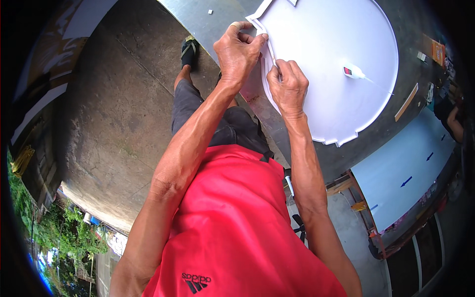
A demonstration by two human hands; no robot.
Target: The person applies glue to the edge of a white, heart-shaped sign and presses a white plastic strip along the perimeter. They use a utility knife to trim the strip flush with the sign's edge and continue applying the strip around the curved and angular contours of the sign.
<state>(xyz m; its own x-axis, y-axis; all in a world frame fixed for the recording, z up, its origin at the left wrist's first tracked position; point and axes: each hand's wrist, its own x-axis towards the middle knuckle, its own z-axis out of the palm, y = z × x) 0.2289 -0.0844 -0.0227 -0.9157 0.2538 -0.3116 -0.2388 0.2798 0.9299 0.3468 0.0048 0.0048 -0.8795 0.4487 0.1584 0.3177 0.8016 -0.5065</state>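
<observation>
A large round white panel (pixel 321 44) with a thin raised rim lies on the dark grey tabletop. At its left edge, my left hand (pixel 239 53) is closed in a pinch on a narrow white strip (pixel 270 53) that runs along the rim. My right hand (pixel 288 85) grips the same strip a little nearer to me, its fingertips curled against the edge. Parts of the strip are hidden behind my fingers. On the panel, to the right of my hands, a small white glue bottle (pixel 351 72) lies on its side, its thin nozzle pointing right.
The dark tabletop (pixel 368 136) bears a small white piece (pixel 210 11), a wooden strip (pixel 406 102) and an orange-brown packet (pixel 438 52). A pale blue sheet with dark arrows (pixel 396 183) lies at the right. Part of another person's arm (pixel 455 123) shows at the far right.
</observation>
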